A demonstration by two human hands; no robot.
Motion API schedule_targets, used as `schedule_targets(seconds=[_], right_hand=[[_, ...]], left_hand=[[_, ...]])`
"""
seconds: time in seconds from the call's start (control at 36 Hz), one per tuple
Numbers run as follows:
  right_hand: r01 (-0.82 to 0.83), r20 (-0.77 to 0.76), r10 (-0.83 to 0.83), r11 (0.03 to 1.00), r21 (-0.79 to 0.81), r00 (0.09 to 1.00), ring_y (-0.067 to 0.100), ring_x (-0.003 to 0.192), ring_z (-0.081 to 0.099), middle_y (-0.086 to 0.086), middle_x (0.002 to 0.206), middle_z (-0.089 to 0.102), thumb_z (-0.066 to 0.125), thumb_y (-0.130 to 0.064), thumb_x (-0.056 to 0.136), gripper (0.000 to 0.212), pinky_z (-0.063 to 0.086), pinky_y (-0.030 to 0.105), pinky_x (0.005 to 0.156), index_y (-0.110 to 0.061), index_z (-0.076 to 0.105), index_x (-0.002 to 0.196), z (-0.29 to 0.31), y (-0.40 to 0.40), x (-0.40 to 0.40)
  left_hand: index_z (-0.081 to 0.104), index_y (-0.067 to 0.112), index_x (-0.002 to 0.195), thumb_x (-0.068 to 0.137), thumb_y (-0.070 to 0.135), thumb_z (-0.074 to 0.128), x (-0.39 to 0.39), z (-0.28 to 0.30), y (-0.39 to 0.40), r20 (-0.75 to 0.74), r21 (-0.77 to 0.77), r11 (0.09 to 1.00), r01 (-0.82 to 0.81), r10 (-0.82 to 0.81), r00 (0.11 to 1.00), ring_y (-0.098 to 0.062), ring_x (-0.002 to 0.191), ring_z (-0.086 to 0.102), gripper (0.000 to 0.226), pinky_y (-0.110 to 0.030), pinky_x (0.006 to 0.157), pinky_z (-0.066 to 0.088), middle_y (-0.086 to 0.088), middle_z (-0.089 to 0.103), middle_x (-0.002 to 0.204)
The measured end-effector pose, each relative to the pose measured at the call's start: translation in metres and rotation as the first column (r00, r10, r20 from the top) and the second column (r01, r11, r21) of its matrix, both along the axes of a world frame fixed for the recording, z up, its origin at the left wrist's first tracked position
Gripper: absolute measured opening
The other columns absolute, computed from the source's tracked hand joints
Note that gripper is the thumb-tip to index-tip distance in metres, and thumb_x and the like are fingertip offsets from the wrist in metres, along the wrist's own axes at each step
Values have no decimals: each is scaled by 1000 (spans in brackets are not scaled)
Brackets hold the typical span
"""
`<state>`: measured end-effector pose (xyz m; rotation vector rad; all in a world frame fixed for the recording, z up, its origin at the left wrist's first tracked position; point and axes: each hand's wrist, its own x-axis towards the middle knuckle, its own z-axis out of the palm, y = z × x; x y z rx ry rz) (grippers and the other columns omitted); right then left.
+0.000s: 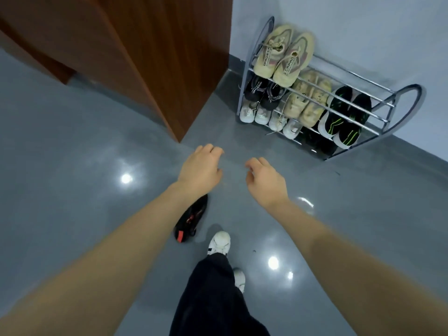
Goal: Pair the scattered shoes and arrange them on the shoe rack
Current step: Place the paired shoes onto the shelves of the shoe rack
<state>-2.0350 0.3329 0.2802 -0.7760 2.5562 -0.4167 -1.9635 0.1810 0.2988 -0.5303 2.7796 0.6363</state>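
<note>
Beige sneakers (pixel 282 54), black-and-green sneakers (pixel 344 117), black-and-red shoe (pixel 191 220), grey floor (pixel 72 154)

Materials and finishes at the shoe rack corner.
Shoe rack (pixel 344 99): chromed metal rods, bright and glossy, with darker metal end hoops. Floor (pixel 72 154): grey, smooth, glossy enough to mirror ceiling lights. Cabinet (pixel 145 44): reddish-brown wood-grain panels, satin. Wall (pixel 363 25): pale and matt. Beige sneakers (pixel 282 54): soft knit-like cloth, matt. Trouser leg (pixel 213 299): black matt cloth.
</note>
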Motion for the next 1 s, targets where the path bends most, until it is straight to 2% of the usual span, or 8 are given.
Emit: schedule_targets(seconds=[0.11, 0.22, 0.39, 0.67, 0.86, 1.0], right_hand=[[-8, 44, 8, 1000, 0, 999, 28, 106, 54, 5, 118, 53, 42, -13, 94, 28, 44, 35, 75, -14, 54, 119, -15, -8, 34], [-3, 70, 3, 1000, -6, 998, 30, 106, 55, 6, 118, 54, 43, -12, 94, 27, 49, 39, 80, -13, 55, 118, -25, -20, 67], [-1, 86, 0, 1000, 7, 996, 30, 104, 56, 6, 119, 55, 43, -11, 93, 26, 45, 35, 76, -12, 55, 117, -41, -50, 110], [145, 136, -151, 988, 58, 979, 29, 106, 54, 6, 117, 56, 41, -12, 92, 27, 41, 33, 75, -15, 55, 115, -77, -109, 176], [238, 185, -239, 971, 30, 953, 26, 102, 55, 2, 116, 56, 40, -12, 93, 28, 46, 34, 76, -17, 57, 115, -125, -129, 212], [298, 236, -300, 954, 45, 924, 25, 98, 56, 3, 113, 56, 42, -10, 93, 27, 45, 32, 72, -15, 59, 114, -188, -122, 231]], left_hand=[[46, 10, 132, 91, 17, 54, 39, -13, -11, 47, -7, 1000, -16, 16, 999, -28, 120, 41, 42, -34, 97, 33, -9, 48, 128], [47, 9, 131, 89, 14, 53, 77, -22, -30, 99, 1, 999, 36, -36, 994, -30, 119, 42, 42, -38, 98, 37, -12, 49, 127], [49, 7, 126, 88, 15, 54, 121, -35, -63, 154, -17, 999, 47, -44, 987, -30, 117, 44, 39, -40, 99, 37, -12, 51, 124], [48, 11, 129, 87, 15, 56, 179, -84, -110, 186, 34, 988, 151, -155, 970, -29, 120, 43, 43, -38, 102, 36, -10, 51, 126], [48, 14, 129, 86, 7, 52, 198, -128, -128, 186, -3, 962, 274, -269, 945, -26, 119, 43, 43, -32, 97, 34, -6, 50, 123], [47, 16, 129, 84, 6, 54, 210, -187, -127, 216, 27, 961, 276, -275, 937, -24, 118, 43, 47, -30, 95, 33, -5, 50, 124]])
